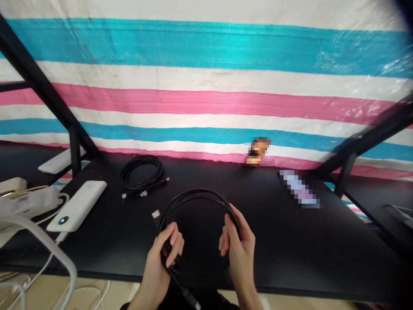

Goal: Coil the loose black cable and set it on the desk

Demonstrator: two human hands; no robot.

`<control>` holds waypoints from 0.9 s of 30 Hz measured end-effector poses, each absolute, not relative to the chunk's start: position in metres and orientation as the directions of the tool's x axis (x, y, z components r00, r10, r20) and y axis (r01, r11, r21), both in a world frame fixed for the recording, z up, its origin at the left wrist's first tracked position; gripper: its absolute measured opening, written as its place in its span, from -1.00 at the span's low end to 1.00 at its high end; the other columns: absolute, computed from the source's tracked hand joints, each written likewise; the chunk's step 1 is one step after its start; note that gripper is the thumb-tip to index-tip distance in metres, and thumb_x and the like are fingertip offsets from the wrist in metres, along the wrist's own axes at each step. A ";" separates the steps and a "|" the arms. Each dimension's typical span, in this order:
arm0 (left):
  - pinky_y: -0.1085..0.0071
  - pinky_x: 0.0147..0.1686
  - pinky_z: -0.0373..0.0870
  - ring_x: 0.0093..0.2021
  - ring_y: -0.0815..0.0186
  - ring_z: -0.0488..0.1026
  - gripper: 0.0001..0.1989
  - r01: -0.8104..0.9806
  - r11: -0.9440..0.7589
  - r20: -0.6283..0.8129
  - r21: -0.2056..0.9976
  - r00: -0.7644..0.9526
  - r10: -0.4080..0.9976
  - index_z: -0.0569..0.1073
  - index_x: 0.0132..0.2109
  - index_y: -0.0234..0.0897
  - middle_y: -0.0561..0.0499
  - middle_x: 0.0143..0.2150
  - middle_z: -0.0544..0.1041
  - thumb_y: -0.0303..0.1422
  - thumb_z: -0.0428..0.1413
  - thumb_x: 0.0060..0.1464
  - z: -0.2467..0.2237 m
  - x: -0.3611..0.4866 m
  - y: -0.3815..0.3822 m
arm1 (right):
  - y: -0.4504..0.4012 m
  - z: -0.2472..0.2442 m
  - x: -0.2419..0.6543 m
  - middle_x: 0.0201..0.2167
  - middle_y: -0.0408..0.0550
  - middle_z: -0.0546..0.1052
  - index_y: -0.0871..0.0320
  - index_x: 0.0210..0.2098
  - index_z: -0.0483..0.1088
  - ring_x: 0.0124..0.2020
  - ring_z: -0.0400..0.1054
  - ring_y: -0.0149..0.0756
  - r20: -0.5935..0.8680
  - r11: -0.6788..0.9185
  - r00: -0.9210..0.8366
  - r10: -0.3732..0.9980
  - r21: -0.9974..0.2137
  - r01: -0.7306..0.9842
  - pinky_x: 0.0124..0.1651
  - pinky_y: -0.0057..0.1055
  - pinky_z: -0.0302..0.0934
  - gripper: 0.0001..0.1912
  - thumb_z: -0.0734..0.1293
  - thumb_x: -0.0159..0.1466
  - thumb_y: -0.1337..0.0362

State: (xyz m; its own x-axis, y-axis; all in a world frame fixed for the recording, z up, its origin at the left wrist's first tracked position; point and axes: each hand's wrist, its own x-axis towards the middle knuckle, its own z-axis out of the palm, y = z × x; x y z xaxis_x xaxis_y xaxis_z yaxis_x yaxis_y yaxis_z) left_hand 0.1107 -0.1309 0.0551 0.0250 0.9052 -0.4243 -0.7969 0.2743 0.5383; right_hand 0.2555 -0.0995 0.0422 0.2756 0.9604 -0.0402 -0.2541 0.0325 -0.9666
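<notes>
A black cable (200, 192) is looped into a loose coil between my two hands, above the near part of the black table. My left hand (166, 252) is closed round the coil's left side, and one connector end (190, 298) hangs down below it. My right hand (238, 241) grips the right side of the same coil, with its fingers curled inward. A small white tag (155, 214) sticks out left of the coil. Farther back on the table lies a second coiled black cable (142, 172), apart from both hands.
A white power bank (77, 206) with a cable plugged in lies on the left. Beside it are white plugs and cords (35, 202). A blurred flat item (299, 189) rests at the back right. Black frame bars (48, 94) slope at both sides before a striped sheet (200, 103).
</notes>
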 end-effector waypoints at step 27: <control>0.52 -0.74 -0.32 -0.85 0.62 -0.24 -0.28 -0.797 0.437 -0.162 0.416 0.408 0.899 -0.23 -0.81 -0.25 0.18 -0.88 -0.27 -0.18 0.07 0.04 0.052 0.091 -0.179 | -0.146 0.048 0.233 -0.75 -0.35 0.27 0.17 -0.05 0.37 -0.76 0.17 -0.51 -0.076 -0.042 0.110 0.991 -0.957 -0.285 -0.66 -0.60 0.06 -0.55 0.43 0.13 0.11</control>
State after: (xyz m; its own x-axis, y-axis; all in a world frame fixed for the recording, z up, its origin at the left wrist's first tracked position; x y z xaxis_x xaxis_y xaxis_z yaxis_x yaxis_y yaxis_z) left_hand 0.0913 -0.1792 0.0524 0.4076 0.8986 -0.1622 -0.7974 0.4369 0.4162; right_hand 0.2329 -0.1460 0.0483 0.1105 0.9910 -0.0762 -0.2855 -0.0418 -0.9575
